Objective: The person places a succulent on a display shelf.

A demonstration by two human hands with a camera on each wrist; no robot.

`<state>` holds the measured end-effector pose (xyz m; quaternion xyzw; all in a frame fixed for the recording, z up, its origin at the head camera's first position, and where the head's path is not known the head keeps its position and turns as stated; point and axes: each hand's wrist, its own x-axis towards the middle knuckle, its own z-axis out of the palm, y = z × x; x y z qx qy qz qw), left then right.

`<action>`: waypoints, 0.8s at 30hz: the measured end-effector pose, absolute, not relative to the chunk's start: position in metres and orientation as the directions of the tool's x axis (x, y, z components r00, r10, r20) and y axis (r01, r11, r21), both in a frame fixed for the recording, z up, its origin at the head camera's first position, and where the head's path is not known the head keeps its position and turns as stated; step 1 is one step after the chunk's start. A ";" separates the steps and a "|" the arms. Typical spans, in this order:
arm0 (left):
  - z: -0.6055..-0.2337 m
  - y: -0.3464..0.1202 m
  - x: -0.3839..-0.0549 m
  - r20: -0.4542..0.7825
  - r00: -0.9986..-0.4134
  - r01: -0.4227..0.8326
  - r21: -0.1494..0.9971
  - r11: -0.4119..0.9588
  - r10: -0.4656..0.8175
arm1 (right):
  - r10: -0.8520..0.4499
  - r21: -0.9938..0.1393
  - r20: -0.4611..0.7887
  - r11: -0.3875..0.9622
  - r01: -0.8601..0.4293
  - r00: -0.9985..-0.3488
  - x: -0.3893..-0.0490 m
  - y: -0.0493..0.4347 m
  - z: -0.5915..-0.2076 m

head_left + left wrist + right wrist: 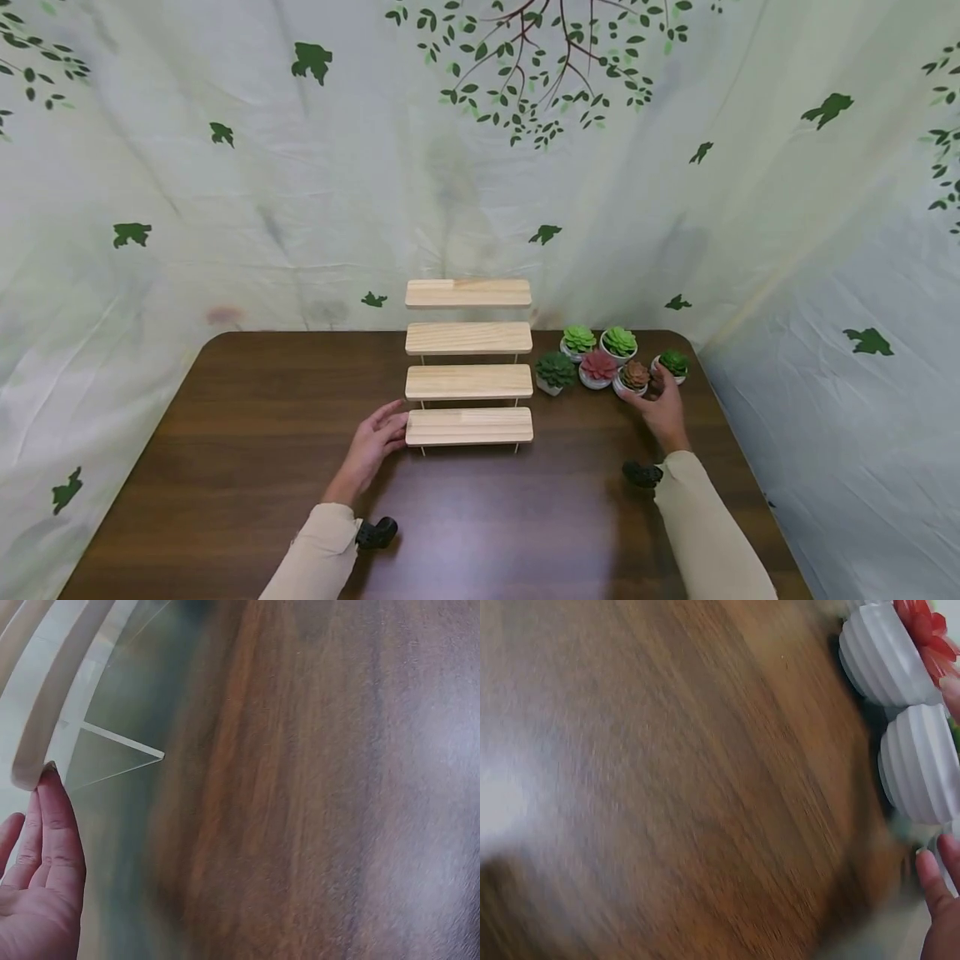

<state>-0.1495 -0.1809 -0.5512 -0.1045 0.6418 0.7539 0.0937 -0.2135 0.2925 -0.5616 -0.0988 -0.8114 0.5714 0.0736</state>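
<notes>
Left hand, fingers straight, touches the end of the lowest shelf on a wooden stand; the right hand reaches around the brown succulent (whether it grips, I cannot tell). Pinching that plant's ribbed pot low on both sides would probably work best, as neighbouring pots crowd close. Six white pots stand on the table, right of the stand, one succulent in each: brown, red, dark green, two pale green behind, and a green one farthest right.
</notes>
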 end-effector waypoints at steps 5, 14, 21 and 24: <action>-0.557 -0.179 -0.148 -0.290 -0.957 -0.288 0.949 -0.131 0.004 | 0.239 -0.930 -0.015 0.354 0.101 -0.971 -0.216 0.291 -0.566; -0.563 -0.175 -0.150 -0.299 -0.954 -0.297 0.947 -0.126 0.001 | 0.242 -0.900 -0.019 0.418 0.122 -0.970 -0.224 0.285 -0.567; -0.571 -0.175 -0.146 -0.319 -0.947 -0.322 0.934 -0.155 0.042 | 0.280 -0.901 -0.012 0.413 0.132 -0.960 -0.225 0.281 -0.573; -0.576 -0.176 -0.143 -0.253 -0.963 -0.268 0.943 -0.198 0.095 | 0.289 -0.876 -0.005 0.460 0.143 -0.957 -0.223 0.281 -0.574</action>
